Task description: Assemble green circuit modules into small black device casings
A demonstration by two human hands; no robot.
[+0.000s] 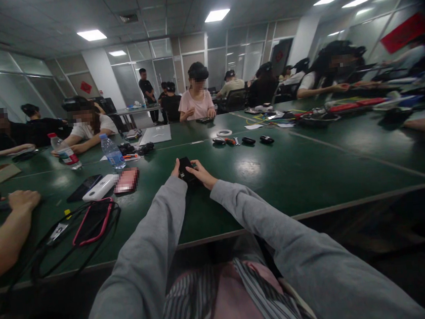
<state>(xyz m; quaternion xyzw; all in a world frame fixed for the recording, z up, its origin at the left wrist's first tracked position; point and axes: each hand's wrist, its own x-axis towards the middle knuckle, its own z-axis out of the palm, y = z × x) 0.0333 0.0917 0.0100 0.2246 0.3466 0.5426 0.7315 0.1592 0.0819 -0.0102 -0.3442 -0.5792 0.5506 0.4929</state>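
A small black box-like object (185, 165) is held between my two hands just above the green table (273, 174). My left hand (176, 168) grips its left side, with most of the fingers hidden behind it. From the right, my right hand (202, 173) closes on it, thumb and fingers along its side and upper face. What kind of device it is I cannot make out. Beyond my hands lie several small dark items, among them a black oval item (248, 141), beside a white ring-shaped roll (224, 133).
To the left are a pink-rimmed phone (94, 221) with black cords, a white oblong device (100, 187), a pink case (126, 181) and two bottles, one a blue-capped bottle (112, 151). A co-worker's forearm (7, 237) rests at the left edge. Another person (197, 99) sits opposite.
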